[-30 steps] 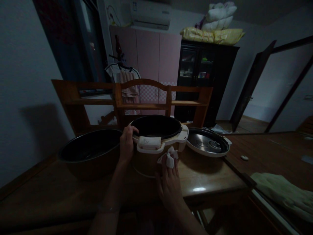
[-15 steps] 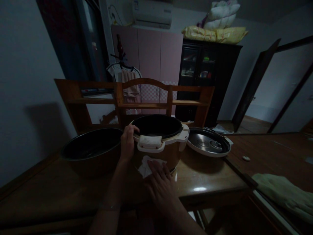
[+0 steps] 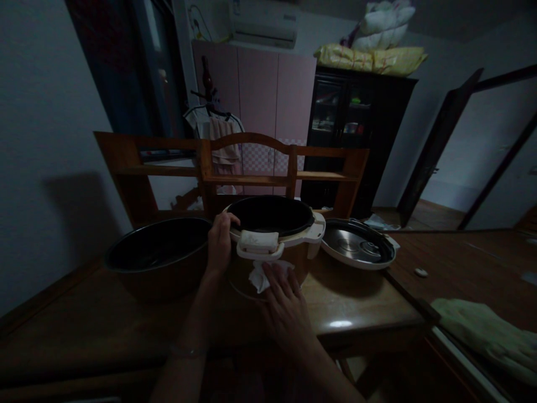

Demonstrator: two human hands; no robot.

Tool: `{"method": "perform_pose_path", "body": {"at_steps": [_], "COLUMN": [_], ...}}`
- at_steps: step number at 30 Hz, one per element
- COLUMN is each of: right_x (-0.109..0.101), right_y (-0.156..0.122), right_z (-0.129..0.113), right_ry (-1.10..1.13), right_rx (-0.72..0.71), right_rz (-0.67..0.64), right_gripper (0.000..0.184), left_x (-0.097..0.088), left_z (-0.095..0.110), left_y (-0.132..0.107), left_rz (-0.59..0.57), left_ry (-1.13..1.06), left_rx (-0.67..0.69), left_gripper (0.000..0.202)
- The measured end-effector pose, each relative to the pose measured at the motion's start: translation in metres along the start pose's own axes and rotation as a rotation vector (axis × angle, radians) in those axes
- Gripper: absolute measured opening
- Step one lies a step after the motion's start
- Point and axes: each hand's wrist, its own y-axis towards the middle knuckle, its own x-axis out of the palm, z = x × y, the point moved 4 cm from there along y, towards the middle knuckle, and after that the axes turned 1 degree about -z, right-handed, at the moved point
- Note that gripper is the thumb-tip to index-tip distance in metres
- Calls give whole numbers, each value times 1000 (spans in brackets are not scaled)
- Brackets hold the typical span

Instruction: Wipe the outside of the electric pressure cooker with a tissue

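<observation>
The body of a rice cooker (image 3: 297, 254), white-rimmed with a dark inside and a white side handle, stands upright on the wooden desk (image 3: 356, 305). My left hand (image 3: 219, 238) grips its rim on the left, fingers hooked over the edge. Against the cooker's near wall, below the handle, my right hand (image 3: 283, 296) presses a crumpled white tissue (image 3: 259, 278) under its outstretched fingers. Left of the cooker sits its dark inner pot (image 3: 163, 274). On the right lies the detached round lid (image 3: 352, 243), with its metal inner side facing up.
A wooden shelf rack (image 3: 247, 180) rises behind the cooker along the desk's back. Beyond the desk's right edge is a brown surface with a small white object (image 3: 420, 272) and a pale green cloth (image 3: 478, 322).
My right hand and the tissue have slid up and slightly right along the cooker's wall, closer to the handle. My left hand keeps its hold on the rim.
</observation>
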Motion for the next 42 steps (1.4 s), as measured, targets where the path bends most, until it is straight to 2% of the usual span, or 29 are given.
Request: {"method": "perform_pose_path", "body": {"at_steps": [8,14,23,31,38,42], "right_x": [-1,-5,-7,-6,-4,2], "right_y": [8,9,-9,-29,-43,-52], "right_z": [-7,-13,-11,8,46,67], "right_ry": [-13,31,119,117,34,87], "right_rx": [-65,-113,-146,-84,32,169], "right_rz": [-39,-74,-126,-128,-49,-17], "right_gripper": [25,34,30,29,64,75], "left_x": [0,0,-1,0,-1,-1], "left_z": [2,0,2,-1,-6,-6], "left_y": [-1,-1,0,0,1,1], "left_rz": [1,3,-10,0,4,10], "left_ry": [-15,-7,6,2,0,-1], "left_rx": [19,12,28,28,18,16], "left_gripper": [45,45,46,45,45,45]}}
